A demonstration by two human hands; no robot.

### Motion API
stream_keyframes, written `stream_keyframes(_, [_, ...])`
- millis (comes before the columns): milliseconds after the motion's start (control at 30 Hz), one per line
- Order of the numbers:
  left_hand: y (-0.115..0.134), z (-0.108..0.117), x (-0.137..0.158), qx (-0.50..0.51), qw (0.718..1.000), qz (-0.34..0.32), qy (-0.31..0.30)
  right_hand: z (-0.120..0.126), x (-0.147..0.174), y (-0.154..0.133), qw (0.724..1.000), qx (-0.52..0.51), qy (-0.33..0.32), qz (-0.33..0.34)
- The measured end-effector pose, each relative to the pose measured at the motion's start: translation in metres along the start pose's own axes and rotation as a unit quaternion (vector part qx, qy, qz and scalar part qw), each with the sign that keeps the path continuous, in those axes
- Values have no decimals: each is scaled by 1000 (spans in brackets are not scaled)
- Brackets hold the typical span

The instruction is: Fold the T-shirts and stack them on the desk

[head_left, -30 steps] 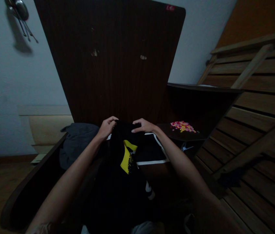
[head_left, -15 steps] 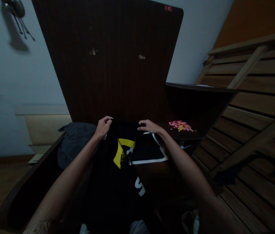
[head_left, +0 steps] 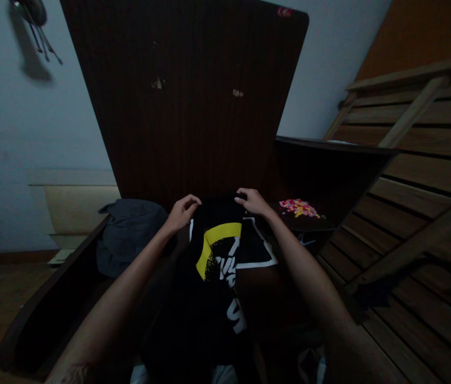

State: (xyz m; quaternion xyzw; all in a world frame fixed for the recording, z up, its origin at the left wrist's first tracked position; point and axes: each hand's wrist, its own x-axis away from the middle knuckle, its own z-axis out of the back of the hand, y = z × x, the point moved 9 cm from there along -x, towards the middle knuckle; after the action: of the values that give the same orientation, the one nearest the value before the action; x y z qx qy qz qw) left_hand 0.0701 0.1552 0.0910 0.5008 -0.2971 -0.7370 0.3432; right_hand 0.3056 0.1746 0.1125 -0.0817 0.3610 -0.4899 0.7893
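A black T-shirt-like garment (head_left: 193, 298) with a yellow band and white lettering hangs toward me over the dark desk. At its upper left corner, my left hand (head_left: 184, 211) pinches the cloth between thumb and fingers. My right hand (head_left: 251, 201) grips the upper right corner the same way. Between the hands the top edge is held fairly straight. Behind the garment lies a black flat piece with a white border (head_left: 255, 264), partly covered; its kind is unclear. Deep shadow hides the lower folds.
A grey cap or bag-like cloth item (head_left: 129, 234) rests left of the garment. Small pink and yellow pieces (head_left: 299, 208) are heaped on the dark shelf (head_left: 329, 220) at right. A tall dark wooden panel (head_left: 189, 106) stands behind; wooden slats (head_left: 421, 197) rise on the right.
Both hands have shifted right with the garment's top edge. More of the yellow band and white lettering shows now. The view has moved slightly.
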Motion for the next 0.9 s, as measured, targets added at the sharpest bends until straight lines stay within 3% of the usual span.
stream_keyframes(100, [6,-14,3,-29,999,8,-37,-15,3,17,998,32,-42,-37])
stream_keyframes(200, [10,-26,6,-47,997,9,-59,-28,8,17,999,13,-34,-39])
stream_keyframes(333, [11,-37,4,-13,998,-13,-52,-39,14,-23,996,-75,-7,51])
stream_keyframes(433, [0,-40,2,76,997,7,-31,-57,16,-51,978,-177,-73,86])
stream_keyframes(500, [-8,-41,2,130,991,33,-20,-68,16,-57,966,-221,-112,74])
stream_keyframes(600, [-13,-42,4,168,984,56,-13,-74,12,-52,960,-250,-118,43])
stream_keyframes(900, [3,-46,10,204,978,48,-19,-83,10,-52,899,-398,-185,10])
